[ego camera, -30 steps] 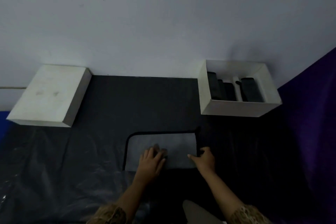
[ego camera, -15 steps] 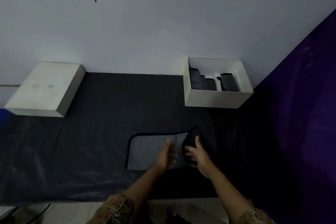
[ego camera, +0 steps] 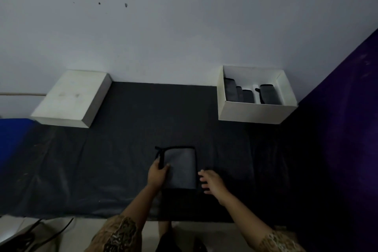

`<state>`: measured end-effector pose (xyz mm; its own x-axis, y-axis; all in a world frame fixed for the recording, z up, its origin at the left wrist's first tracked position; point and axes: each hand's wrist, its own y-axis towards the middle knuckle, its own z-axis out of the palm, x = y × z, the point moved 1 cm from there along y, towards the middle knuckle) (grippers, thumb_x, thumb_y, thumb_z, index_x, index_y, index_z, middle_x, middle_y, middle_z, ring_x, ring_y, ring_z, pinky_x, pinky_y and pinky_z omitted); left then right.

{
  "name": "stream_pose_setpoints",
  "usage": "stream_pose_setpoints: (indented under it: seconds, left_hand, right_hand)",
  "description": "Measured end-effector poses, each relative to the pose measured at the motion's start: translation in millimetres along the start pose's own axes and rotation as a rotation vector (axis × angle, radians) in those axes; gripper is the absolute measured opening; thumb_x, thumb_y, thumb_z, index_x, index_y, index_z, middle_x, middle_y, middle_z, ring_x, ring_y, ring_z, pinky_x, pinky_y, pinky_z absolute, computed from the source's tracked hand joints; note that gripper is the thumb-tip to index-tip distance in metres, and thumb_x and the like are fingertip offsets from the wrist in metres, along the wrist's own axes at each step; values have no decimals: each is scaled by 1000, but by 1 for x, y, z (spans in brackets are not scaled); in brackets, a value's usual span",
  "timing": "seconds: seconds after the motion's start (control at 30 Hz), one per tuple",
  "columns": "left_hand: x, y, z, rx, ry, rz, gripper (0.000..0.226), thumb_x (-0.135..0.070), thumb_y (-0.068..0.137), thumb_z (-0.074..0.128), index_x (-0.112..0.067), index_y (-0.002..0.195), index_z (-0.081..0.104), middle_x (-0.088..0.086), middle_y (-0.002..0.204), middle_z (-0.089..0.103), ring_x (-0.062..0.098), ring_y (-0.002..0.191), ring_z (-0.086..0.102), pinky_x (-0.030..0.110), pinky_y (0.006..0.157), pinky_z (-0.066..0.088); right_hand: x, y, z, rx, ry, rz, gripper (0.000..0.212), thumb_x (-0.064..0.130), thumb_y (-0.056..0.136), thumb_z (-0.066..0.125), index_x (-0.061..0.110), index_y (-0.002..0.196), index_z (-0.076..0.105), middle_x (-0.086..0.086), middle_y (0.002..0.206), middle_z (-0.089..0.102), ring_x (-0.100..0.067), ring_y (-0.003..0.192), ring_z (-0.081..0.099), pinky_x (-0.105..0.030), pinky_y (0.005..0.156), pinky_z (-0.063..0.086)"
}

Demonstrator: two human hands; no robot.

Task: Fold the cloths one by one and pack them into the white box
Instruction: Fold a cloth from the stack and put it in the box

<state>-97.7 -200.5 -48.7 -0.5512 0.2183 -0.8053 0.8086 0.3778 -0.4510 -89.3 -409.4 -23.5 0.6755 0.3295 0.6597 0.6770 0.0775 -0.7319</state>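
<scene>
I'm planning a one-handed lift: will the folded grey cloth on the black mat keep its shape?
Probably not: the folded grey cloth with black trim looks soft and thin, so it would likely droop. Its layers lie loose, so they may unfold. It probably weighs little; the left hand pins one edge.

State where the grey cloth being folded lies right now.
The grey cloth lies on the dark mat, centre-front, between the left hand and right hand.

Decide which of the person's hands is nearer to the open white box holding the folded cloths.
Right. The right hand hovers open beside the grey cloth, below the open white box; the left hand grips the cloth's left edge, farther away.
</scene>
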Motion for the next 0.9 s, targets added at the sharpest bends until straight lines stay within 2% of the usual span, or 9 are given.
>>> stream_pose_setpoints:
  seconds: [0.1, 0.23, 0.37, 0.5, 0.63, 0.7, 0.77, 0.83, 0.9]
  left_hand:
    - [3, 7, -12, -21, 110, 7, 33, -7, 85, 63, 4, 116, 57, 23, 113, 64, 37, 108, 59, 36, 85, 45]
    - [0, 9, -16, -41, 193, 64, 40, -4, 81, 65, 3, 118, 51, 21, 114, 62, 36, 109, 58, 32, 85, 42]
    - [5, 9, -15, -137, 352, 236, 49, 0, 75, 62, 1, 122, 48, 23, 115, 49, 38, 105, 47, 45, 92, 39]
    - [7, 5, -11, 88, 395, 445, 41, -24, 84, 45, -8, 120, 55, 12, 112, 59, 24, 103, 54, 35, 95, 45]
    - [2, 4, -3, 209, 351, 374, 45, -27, 86, 42, -6, 123, 57, 13, 119, 60, 20, 110, 55, 21, 99, 38]
    - [0, 4, 1, 193, 313, 323, 46, -32, 87, 40, -5, 119, 60, 14, 118, 61, 24, 111, 56, 13, 95, 33]
    - [2, 8, 2, 178, 262, 259, 41, -32, 93, 41, -6, 115, 63, 14, 117, 63, 25, 111, 57, 17, 95, 35]
    - [0, 10, -1, 178, 123, 134, 35, -34, 97, 44, -10, 107, 66, 11, 112, 67, 25, 107, 60, 30, 96, 44]
    - [-8, 6, -6, 169, -132, 6, 41, -43, 94, 43, -11, 91, 68, 7, 95, 69, 24, 95, 63, 31, 83, 51]
  right_hand:
    - [-4, 12, 18, -96, -185, -48, 23, 35, 88, 59, 14, 97, 58, -8, 97, 62, -19, 80, 57, -36, 73, 50]
    - [0, 18, 37, -173, -290, -112, 45, 43, 74, 73, 11, 99, 55, -8, 100, 65, -24, 92, 64, -29, 71, 49]
    - [2, 19, 47, -177, -348, -120, 56, 44, 65, 78, 15, 98, 44, 0, 91, 58, -21, 87, 63, -31, 67, 50]
    - [3, 24, 45, -202, -350, -119, 44, 26, 70, 80, 12, 93, 45, -3, 90, 60, -18, 83, 59, -28, 63, 49]
    - [8, 34, 34, -297, -310, -96, 31, 16, 70, 79, 11, 86, 53, -18, 100, 68, -24, 86, 63, -34, 73, 55]
    - [11, 34, 35, -311, -322, -102, 38, 21, 65, 83, 11, 89, 55, -15, 101, 67, -26, 90, 65, -30, 70, 52]
    - [14, 30, 40, -278, -328, -115, 52, 21, 58, 87, 13, 92, 48, -11, 102, 63, -25, 93, 63, -27, 68, 47]
    - [16, 28, 46, -261, -344, -157, 55, 13, 61, 82, 13, 100, 43, -9, 107, 60, -21, 94, 60, -27, 74, 48]
    - [16, 23, 52, -284, -370, -271, 57, 8, 67, 72, 15, 116, 43, -8, 116, 59, -20, 101, 59, -32, 86, 52]
